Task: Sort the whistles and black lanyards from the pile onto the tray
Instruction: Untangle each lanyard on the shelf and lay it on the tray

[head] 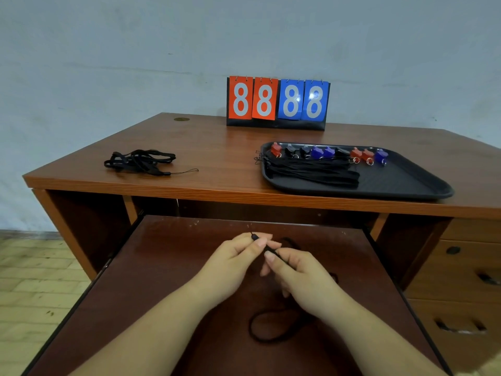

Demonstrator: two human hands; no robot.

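Over the pull-out shelf [168, 280], my left hand [238, 264] and my right hand [301, 275] both pinch one black lanyard [267, 325] near its clip end. Its loop hangs down and rests on the shelf between my forearms. A pile of black lanyards [141, 161] lies on the desk top at the left. The black tray [406, 180] sits at the right. A bundle of straightened lanyards [311, 170] lies in it. A row of red, black and blue whistles [328, 153] lines its far edge.
A flip scoreboard [278, 101] showing 8s in red and blue stands at the back of the wooden desk [222, 147], against the wall. Drawers [461, 280] are at the right below the desk top. Tiled floor shows at the left.
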